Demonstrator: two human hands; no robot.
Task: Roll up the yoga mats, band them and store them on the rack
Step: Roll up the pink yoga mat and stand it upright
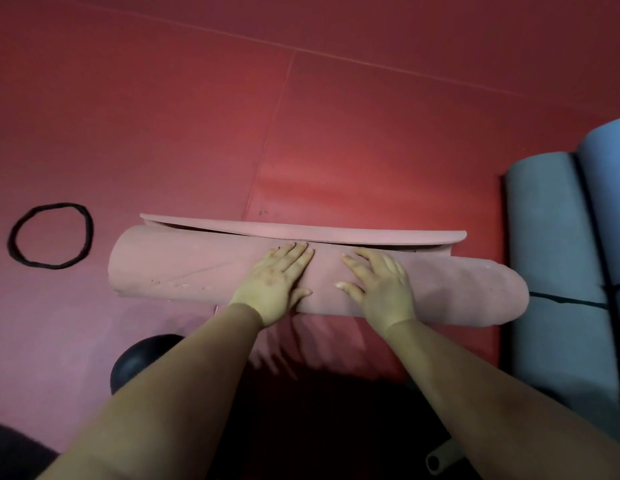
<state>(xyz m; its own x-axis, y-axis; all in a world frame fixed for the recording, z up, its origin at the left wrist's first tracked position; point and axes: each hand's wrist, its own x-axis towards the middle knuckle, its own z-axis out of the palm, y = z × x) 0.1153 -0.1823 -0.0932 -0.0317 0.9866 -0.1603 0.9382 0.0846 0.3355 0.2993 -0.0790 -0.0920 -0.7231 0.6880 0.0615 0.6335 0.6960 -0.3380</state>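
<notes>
While both hands, left hand (275,284) & right hand (379,289), lay flat, fingers spread, on pink mat (197,268) under palms, rolling was nearly done; short flap (301,232) left beyond fingertips. Next, prob.: finish roll, fetch band (50,235), far left of left hand.

Both hands, left (277,282) and right (379,285), flat on pink mat roll (184,268); black band (50,235) left.

Floor (370,133) covered wall to wall in red padded panels; thin seams seen running between panels, one long seam crossing far side diagonally. Surface lit unevenly: brighter red patch near centre, dimmer toward far edge and corners. Small dark scuff marks (262,212) noted beside one seam. No walls, windows visible.
</notes>
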